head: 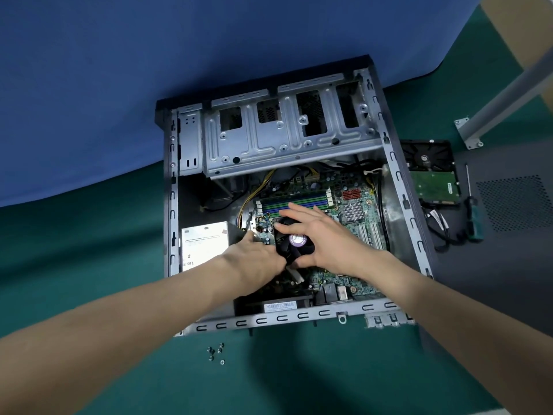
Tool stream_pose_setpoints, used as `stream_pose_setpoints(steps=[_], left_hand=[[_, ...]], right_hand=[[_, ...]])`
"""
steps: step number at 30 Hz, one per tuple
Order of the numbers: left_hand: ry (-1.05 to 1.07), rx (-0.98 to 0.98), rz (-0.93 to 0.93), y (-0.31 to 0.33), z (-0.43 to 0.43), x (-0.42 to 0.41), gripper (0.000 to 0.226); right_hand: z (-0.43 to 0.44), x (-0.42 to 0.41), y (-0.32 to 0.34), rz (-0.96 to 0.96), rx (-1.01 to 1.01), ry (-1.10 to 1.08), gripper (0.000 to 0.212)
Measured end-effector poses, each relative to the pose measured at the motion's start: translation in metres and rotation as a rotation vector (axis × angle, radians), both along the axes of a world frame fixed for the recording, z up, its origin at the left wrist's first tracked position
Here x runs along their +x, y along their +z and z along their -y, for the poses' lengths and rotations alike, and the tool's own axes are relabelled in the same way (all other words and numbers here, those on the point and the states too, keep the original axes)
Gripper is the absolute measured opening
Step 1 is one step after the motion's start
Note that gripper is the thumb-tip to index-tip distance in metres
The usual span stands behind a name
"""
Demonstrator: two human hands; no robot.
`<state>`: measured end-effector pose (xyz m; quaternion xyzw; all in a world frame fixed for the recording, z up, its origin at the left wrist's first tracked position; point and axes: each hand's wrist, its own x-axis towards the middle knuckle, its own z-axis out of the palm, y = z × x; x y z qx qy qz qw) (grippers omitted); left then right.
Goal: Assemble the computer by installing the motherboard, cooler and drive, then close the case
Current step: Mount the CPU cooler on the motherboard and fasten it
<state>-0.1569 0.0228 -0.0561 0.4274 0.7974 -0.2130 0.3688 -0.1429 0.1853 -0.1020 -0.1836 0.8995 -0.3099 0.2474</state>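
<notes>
The open computer case lies on its side on the green mat, with the green motherboard inside. On the board sits the black cooler, a fan with a purple centre label. My left hand grips its left edge, fingers curled under and partly hidden. My right hand is spread over its top and right side, fingers straight and reaching past the RAM slots, thumb along the fan's near edge. The hard drive lies outside the case at the right, circuit side up.
A green-handled screwdriver and black cables lie by the drive on the dark side panel. Several loose screws sit on the mat in front of the case. The silver power supply fills the case's left. A metal leg stands far right.
</notes>
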Motion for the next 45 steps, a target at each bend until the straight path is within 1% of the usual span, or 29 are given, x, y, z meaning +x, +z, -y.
stream_pose_setpoints(steps=[4,12,20,21,22,24,25,26,29,30,32,33,34,36,37,39,45], left_hand=[[0.172,0.065,0.069,0.003,0.003,-0.007,0.021],[0.188,0.105,0.039,-0.004,0.002,-0.001,0.016],[0.193,0.145,-0.016,-0.002,-0.004,0.005,0.019],[0.190,0.146,-0.018,-0.003,-0.006,0.006,0.020],[0.190,0.146,-0.016,-0.003,-0.007,0.007,0.021],[0.203,0.146,-0.003,-0.004,-0.007,0.009,0.023],[0.210,0.148,0.002,-0.004,-0.007,0.009,0.023],[0.216,0.150,0.004,-0.004,-0.007,0.009,0.023],[0.253,0.153,0.008,-0.003,-0.007,0.010,0.024],[0.272,0.151,0.012,-0.003,-0.008,0.011,0.025],[0.308,0.138,0.027,-0.002,-0.009,0.013,0.026],[0.324,0.131,0.034,-0.002,-0.010,0.013,0.027],[0.341,0.130,0.038,-0.002,-0.010,0.014,0.028],[0.379,0.139,0.046,-0.001,-0.009,0.014,0.028],[0.394,0.146,0.049,-0.001,-0.008,0.014,0.028],[0.412,0.148,0.056,-0.001,-0.008,0.015,0.027],[0.327,0.125,0.051,0.002,-0.009,0.013,0.028]], right_hand=[[0.000,-0.001,0.000,0.010,0.002,-0.002,0.080],[-0.001,-0.001,-0.001,0.024,-0.001,-0.008,0.080],[0.000,-0.001,0.003,0.015,-0.007,0.022,0.078],[-0.001,0.001,0.006,-0.007,-0.016,0.013,0.073],[-0.003,0.004,0.009,-0.069,-0.030,-0.011,0.065],[-0.005,0.011,0.016,-0.268,-0.032,-0.077,0.036],[-0.007,0.014,0.021,-0.294,-0.019,-0.087,0.022],[-0.009,0.016,0.027,-0.246,-0.006,-0.064,0.015],[-0.008,0.018,0.037,0.105,0.112,0.112,0.027],[-0.005,0.017,0.038,0.196,0.148,0.165,0.028],[0.002,0.016,0.036,0.323,0.191,0.250,0.021],[0.007,0.015,0.034,0.375,0.206,0.277,0.017],[0.010,0.014,0.033,0.425,0.217,0.293,0.019],[0.015,0.013,0.030,0.518,0.225,0.294,0.027],[0.016,0.013,0.029,0.556,0.227,0.289,0.028],[0.016,0.013,0.026,0.621,0.241,0.275,0.023],[0.017,0.014,0.016,0.771,0.236,0.188,0.030]])
